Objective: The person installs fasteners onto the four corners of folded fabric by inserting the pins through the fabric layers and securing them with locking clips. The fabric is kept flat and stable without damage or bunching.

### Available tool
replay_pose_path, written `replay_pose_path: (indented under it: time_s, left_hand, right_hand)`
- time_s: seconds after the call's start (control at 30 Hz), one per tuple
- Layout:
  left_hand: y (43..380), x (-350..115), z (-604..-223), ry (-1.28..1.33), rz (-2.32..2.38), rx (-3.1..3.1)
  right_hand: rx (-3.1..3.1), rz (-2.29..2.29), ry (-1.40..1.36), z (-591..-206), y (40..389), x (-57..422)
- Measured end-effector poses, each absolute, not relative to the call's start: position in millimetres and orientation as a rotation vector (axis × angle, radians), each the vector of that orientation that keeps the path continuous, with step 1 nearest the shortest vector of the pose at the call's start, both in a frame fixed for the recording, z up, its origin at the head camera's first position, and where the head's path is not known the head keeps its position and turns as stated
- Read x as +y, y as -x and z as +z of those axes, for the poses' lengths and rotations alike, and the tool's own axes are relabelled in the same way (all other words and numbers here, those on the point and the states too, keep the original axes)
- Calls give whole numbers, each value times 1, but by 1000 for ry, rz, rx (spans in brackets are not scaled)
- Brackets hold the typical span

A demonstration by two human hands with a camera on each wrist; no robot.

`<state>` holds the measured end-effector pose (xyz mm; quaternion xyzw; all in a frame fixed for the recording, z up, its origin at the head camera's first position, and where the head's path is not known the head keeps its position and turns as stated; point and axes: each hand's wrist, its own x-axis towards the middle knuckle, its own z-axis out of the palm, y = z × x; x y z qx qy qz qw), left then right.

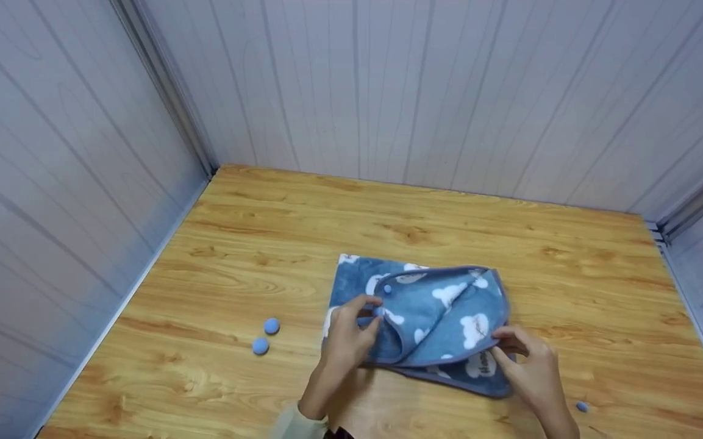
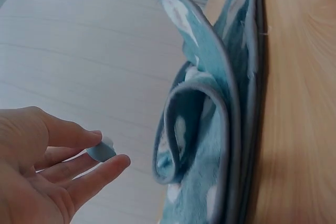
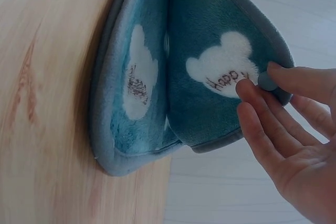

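Observation:
A blue fleece blanket (image 1: 430, 305) with white bear and cloud patches and grey edging lies folded, its upper layer lifted and curled. Above its left part, my left hand (image 1: 346, 332) pinches a small blue round button-like piece (image 2: 103, 150) between thumb and fingers, apart from the cloth in the left wrist view. At the blanket's right side, my right hand (image 1: 531, 366) grips a raised corner of the upper layer. A blue round piece (image 3: 266, 81) sits at that corner, by the thumb. Another blue round piece (image 1: 388, 289) shows on the upper layer near its left edge.
Two loose blue round pieces, one (image 1: 272, 325) just behind the other (image 1: 260, 346), lie on the wood-grain table (image 1: 205, 292) left of the blanket. A further blue piece (image 1: 581, 406) lies right of my right hand. Pale panel walls (image 1: 388, 91) enclose the back and sides.

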<state>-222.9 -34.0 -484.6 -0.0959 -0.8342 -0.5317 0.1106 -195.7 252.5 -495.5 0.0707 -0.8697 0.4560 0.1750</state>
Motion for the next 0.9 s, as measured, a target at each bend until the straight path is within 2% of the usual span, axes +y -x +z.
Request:
replay_pose_path:
  time_s: [0.9]
  left_hand:
    - [232, -1, -481, 546, -1653, -2380]
  right_hand:
    - [-2452, 1326, -185, -492, 196, 248]
